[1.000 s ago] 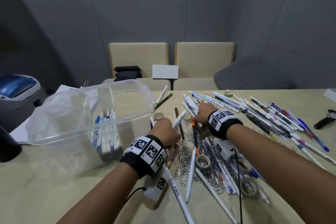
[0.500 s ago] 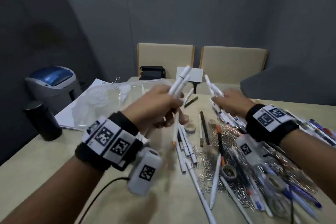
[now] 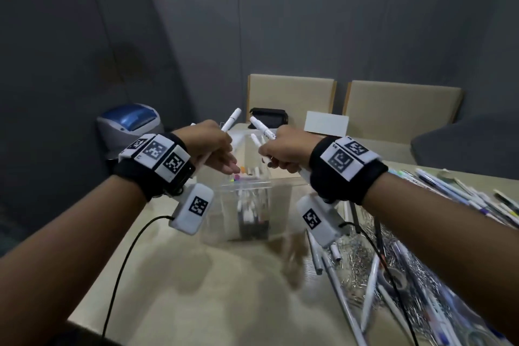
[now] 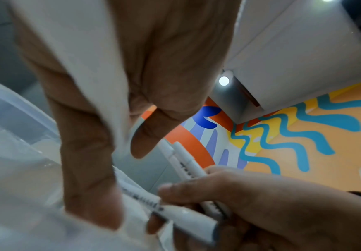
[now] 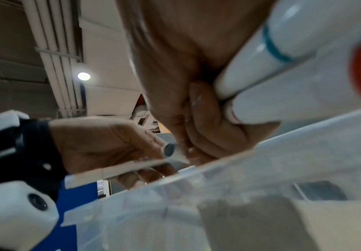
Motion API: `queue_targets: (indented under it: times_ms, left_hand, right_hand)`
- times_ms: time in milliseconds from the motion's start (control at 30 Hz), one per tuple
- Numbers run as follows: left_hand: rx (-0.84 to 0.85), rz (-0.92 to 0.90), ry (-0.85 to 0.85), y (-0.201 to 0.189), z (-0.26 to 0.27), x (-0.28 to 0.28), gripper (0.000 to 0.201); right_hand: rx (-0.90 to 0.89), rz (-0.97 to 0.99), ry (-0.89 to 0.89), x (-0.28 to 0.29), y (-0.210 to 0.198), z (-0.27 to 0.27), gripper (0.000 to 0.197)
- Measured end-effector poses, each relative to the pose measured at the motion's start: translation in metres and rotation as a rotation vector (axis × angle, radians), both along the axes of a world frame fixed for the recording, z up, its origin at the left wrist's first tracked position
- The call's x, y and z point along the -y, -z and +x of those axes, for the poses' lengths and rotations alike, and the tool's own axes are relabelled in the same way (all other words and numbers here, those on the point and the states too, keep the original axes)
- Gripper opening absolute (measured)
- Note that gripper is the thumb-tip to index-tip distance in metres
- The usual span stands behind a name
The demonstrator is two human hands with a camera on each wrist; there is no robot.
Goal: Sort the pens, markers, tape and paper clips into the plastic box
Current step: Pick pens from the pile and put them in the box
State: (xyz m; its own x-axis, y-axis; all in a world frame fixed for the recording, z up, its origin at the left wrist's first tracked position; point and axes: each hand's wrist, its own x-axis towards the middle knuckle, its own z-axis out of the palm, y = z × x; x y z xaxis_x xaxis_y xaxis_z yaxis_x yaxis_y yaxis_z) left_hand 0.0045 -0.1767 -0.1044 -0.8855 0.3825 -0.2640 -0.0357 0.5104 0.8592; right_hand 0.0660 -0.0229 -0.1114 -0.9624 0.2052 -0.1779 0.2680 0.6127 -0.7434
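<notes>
My left hand (image 3: 224, 160) grips white markers (image 3: 231, 119), and one end sticks up past the knuckles. Close beside it, my right hand (image 3: 275, 157) grips several white markers (image 3: 262, 128) too. Both hands hover just above the open clear plastic box (image 3: 280, 191), where several markers (image 3: 250, 213) stand upright. In the left wrist view a white marker (image 4: 93, 71) runs along my left hand (image 4: 110, 169), with the right hand (image 4: 250, 195) just below. The right wrist view shows my curled right fingers (image 5: 203, 118) around white markers (image 5: 271, 59) over the box rim (image 5: 282, 146).
A pile of pens, paper clips and tape rolls (image 3: 393, 275) covers the table's right side. A grey machine with a blue lid (image 3: 129, 123) stands at far left. Two beige chairs (image 3: 292, 95), a black pouch (image 3: 268, 116) and a white card (image 3: 325, 123) lie behind the box.
Both hands picked white markers out of the pile, lifted them and carried them left until they hang together over the box.
</notes>
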Motion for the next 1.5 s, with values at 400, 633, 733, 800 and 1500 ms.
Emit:
queue_targets:
  times_ms: [400,633,733,800,1500]
  left_hand:
    - [0.006,0.031,0.023,-0.012,0.007,-0.008,0.040]
    - [-0.162,0.104,-0.059,-0.020,-0.001,-0.007,0.038]
    - [-0.237,0.084,-0.063,-0.023,-0.003,-0.008,0.037]
    - [-0.272,0.052,-0.041,-0.024,-0.001,-0.010,0.026]
    - [-0.206,-0.614,0.478,0.008,0.011,-0.054,0.024]
  right_hand:
    - [0.069,-0.188,0.078,0.006,-0.004,-0.012,0.022]
    - [0.069,-0.145,-0.030,0.017,-0.008,-0.026,0.032]
    - [0.017,-0.093,-0.033,0.013,-0.010,-0.030,0.046]
    - [-0.024,-0.117,-0.029,0.006,-0.010,-0.027,0.043]
    - [-0.278,-0.298,0.173,-0.117,0.008,0.028,0.015]
